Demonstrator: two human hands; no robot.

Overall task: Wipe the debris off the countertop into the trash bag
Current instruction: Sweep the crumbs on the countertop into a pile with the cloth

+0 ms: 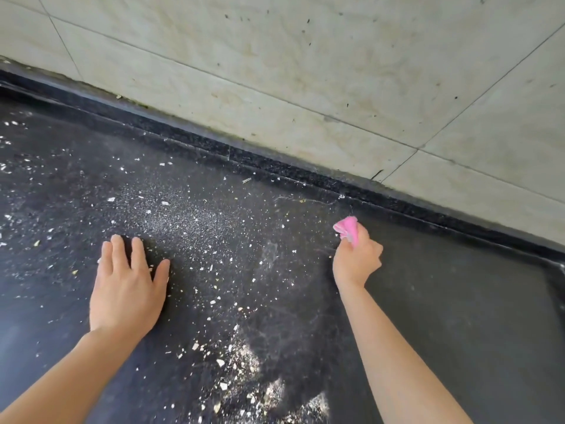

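A black countertop fills the lower view. White and tan debris is scattered over its left and middle, with a denser pile near the bottom middle. My left hand lies flat on the counter, fingers straight, among the crumbs. My right hand grips a bunched pink cloth, which sticks out beyond the fist towards the back ledge. The counter to the right of that hand looks mostly free of crumbs. No trash bag is in view.
A raised black ledge runs along the back of the counter under a pale tiled wall with dark specks. At the far right a raised rim bounds the counter.
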